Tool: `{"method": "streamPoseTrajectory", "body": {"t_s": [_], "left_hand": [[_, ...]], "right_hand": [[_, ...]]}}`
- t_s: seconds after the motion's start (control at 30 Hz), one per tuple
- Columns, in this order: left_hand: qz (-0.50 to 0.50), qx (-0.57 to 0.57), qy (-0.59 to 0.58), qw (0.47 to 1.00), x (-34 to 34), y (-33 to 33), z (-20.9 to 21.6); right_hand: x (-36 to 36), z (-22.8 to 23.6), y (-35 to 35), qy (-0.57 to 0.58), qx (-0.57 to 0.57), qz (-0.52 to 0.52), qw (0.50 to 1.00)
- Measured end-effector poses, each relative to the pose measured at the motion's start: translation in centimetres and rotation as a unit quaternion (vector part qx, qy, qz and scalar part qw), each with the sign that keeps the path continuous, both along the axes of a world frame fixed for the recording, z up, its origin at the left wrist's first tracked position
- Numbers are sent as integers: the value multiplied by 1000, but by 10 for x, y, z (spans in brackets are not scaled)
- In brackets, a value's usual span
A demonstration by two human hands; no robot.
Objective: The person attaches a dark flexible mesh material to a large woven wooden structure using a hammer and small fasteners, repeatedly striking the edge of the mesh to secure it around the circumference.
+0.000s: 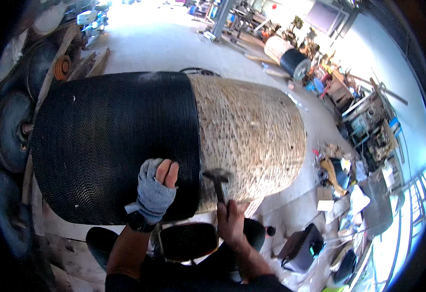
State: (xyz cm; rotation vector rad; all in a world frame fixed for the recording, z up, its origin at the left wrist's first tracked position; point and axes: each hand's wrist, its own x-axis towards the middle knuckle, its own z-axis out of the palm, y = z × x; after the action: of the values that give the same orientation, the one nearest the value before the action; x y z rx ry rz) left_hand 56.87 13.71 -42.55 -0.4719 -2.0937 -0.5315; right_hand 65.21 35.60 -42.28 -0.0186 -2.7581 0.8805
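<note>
Far left, dark round discs (pixel 16 131) stand upright. Next, the big drum (pixel 174 121), lying on its side across the middle, in front of both hands. Left part: black sleeve (pixel 111 131), tight fine ridges running around it, a few pale specks. Left hand (pixel 157 187) (grey glove, two fingertips bare) is at the sleeve's near side, left of its right edge; fingers bent, can't tell if they pinch anything. Then the sleeve edge, a clean line around the drum. Just right of it, the claw hammer (pixel 219 181), head over the pale section (pixel 252 131), which is beige, rough, dimpled all over, with darker stains. Right hand (pixel 231 224), bare, closed around the hammer's handle, below the head, at the drum's near side. Far right: mixed clutter (pixel 344 190) on the floor.
</note>
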Motion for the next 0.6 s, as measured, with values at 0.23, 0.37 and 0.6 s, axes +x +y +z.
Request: {"method": "streamPoseTrajectory", "body": {"t_s": [0.23, 0.37, 0.6], "left_hand": [[-9, -8, -12, 1000, -4, 3, 6], [4, -8, -3, 1000, -6, -1, 6], [-10, 0, -8, 1000, -6, 3, 5]], "right_hand": [[-3, -27, 16, 132, 8, -1, 991], [-2, -14, -2, 41, -7, -14, 999], [-10, -8, 14, 222, -29, 80, 971]]}}
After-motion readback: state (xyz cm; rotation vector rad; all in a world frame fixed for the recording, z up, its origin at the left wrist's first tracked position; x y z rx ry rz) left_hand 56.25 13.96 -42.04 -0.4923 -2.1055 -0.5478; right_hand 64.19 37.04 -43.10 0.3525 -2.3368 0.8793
